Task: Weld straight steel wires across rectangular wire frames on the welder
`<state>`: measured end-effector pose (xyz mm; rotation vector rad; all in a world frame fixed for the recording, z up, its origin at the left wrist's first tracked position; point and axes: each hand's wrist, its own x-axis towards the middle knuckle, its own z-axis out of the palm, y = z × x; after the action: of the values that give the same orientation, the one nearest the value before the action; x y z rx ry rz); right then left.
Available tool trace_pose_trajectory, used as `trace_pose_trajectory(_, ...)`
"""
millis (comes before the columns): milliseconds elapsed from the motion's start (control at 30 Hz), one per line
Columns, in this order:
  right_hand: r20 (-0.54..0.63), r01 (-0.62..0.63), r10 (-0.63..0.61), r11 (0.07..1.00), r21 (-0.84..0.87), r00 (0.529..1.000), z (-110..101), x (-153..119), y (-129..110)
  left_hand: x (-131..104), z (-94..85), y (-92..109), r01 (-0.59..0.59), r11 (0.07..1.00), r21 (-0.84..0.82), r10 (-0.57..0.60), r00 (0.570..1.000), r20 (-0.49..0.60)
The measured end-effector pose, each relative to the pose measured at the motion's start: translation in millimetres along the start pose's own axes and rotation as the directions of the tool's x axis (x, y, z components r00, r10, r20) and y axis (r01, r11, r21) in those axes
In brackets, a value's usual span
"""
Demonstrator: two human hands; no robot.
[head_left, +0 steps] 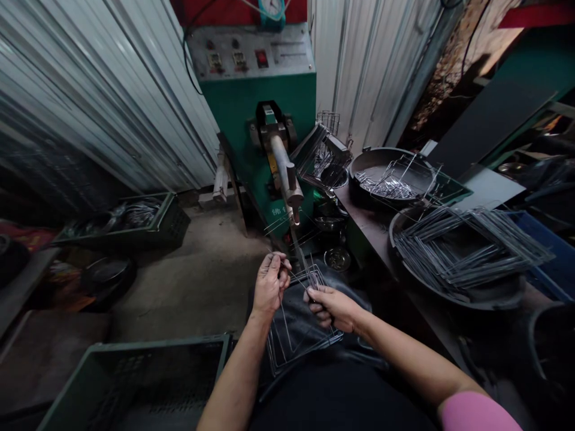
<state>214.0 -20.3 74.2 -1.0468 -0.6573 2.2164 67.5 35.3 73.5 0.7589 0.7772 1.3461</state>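
Both hands are in front of the machine's metal arm (284,167), above a dark-covered lap. My left hand (272,278) is closed, its fingers pinched on a thin wire frame. My right hand (330,305) is closed too, with thumb and fingers gripping wires of the same kind. Several square wire frames (287,335) lie on the lap beneath and between the hands. Thin wires reach up from the right hand to the tip of the machine's arm; whether they touch it I cannot tell.
Behind stands the green machine (233,108). At the right, a bench carries a round pan of small wire pieces (386,187) and a basin (404,269) piled with square wire frames. Green crates (157,343) stand at the left, one near, one (166,218) farther back holding metal parts.
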Motion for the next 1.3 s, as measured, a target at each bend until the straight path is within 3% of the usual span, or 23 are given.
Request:
trace_pose_trajectory(167, -0.037, -0.014, 0.012, 0.999, -0.042, 0.999, 6.3, -1.7, 5.4, -5.2, 2.9, -0.2, 0.003, 1.000, -0.006, -0.003, 0.999, -0.039)
trace_pose_trajectory(333, -0.102, 0.049, -0.054, 0.998, -0.048, 0.993, 4.2, 0.2, 14.1, -11.6, 5.8, -0.2, 0.004, 1.000, -0.020, -0.005, 0.999, -0.039)
trace_pose_trajectory(567, -0.058, 0.001, 0.000, 1.000, 0.020, 0.998, 4.1, 0.9, 28.3, -18.6, 10.3, -0.4, 0.047, 0.997, -0.068, -0.047, 0.999, 0.006)
trace_pose_trajectory(800, -0.003, 0.146, -0.148, 0.973, 0.179, 0.989, 14.7, -1.1, 39.7, -16.9, 10.4, -1.4, -0.047, 0.990, -0.129, 0.035, 0.995, -0.093)
trace_pose_trajectory(967, 0.109, 0.013, -0.043, 0.965, 0.260, 0.993, 18.6, -4.6, 35.1, -22.6, 7.8, 6.2, 0.097, 0.960, -0.262, -0.111, 0.993, -0.043)
trace_pose_trajectory(1133, 0.006, -0.045, 0.045, 0.977, 0.206, 0.999, 20.4, -0.2, 42.4, -31.9, 10.3, 9.2, 0.153, 0.936, -0.318, -0.154, 0.988, 0.022)
trace_pose_trajectory(1300, -0.077, -0.021, 0.031, 0.992, 0.128, 0.997, 24.5, 0.6, 48.4, -37.5, 13.1, 7.9, 0.125, 0.935, -0.331, -0.145, 0.989, -0.037)
